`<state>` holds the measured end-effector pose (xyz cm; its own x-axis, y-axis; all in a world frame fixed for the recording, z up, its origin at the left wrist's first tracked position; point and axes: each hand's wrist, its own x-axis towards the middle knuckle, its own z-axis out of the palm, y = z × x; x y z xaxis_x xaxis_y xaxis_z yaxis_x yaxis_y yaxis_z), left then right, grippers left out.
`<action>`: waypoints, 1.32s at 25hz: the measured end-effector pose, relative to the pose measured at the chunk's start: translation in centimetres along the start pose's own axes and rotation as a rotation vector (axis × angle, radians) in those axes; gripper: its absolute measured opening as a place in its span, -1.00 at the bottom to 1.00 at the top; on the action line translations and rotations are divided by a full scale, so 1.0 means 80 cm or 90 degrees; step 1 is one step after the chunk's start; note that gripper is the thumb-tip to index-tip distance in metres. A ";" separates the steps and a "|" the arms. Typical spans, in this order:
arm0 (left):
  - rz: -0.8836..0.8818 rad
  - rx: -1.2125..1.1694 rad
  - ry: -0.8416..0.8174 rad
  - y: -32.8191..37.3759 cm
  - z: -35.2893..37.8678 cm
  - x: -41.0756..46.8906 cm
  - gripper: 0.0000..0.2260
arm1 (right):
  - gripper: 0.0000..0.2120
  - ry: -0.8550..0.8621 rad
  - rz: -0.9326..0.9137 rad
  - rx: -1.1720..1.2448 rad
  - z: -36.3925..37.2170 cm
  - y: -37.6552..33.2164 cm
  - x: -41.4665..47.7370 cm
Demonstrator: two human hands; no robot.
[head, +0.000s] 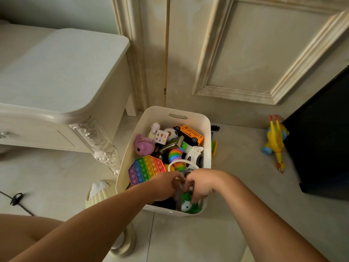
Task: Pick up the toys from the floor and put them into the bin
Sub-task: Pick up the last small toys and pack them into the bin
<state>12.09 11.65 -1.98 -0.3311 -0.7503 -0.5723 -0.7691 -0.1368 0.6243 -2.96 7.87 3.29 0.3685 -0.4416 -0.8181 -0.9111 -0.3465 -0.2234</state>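
A white plastic bin [206, 125] stands on the floor, full of toys: a rainbow pop-it [146, 169], a purple plush [144, 145], an orange bus [189, 134], a rainbow slinky toy [176, 156]. Both my hands are over the bin's near end. My left hand [166, 186] has its fingers curled on a greyish toy between the hands. My right hand [202, 183] grips a green toy [188, 204] with white eyes. On the floor at the right lie a yellow rubber chicken [275, 142] and a blue and yellow toy [267, 150].
A white carved dresser [62, 76] stands at the left, a panelled cabinet door [255, 53] behind the bin. A dark piece of furniture [324, 140] is at the right. A small black toy car [215, 128] and a colourful toy [214, 146] lie beside the bin. A cream ribbed object [100, 193] and a black cable [17, 199] lie at the lower left.
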 end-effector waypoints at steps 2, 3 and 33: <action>0.005 -0.097 0.018 0.003 -0.006 0.001 -0.52 | -0.54 0.014 0.032 -0.040 0.009 -0.006 0.003; 0.005 -0.131 0.028 0.005 -0.011 0.002 -0.47 | -0.53 0.022 0.041 -0.068 0.016 -0.011 0.005; 0.148 -0.108 0.135 0.099 -0.197 0.250 -0.81 | -0.23 0.273 0.219 0.306 -0.040 0.247 0.266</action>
<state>7.97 -14.62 -0.11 -0.3517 -0.8894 -0.2920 -0.5784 -0.0388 0.8149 -12.57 -11.05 -16.80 -0.0025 -0.7795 -0.6264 -0.9326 0.2279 -0.2799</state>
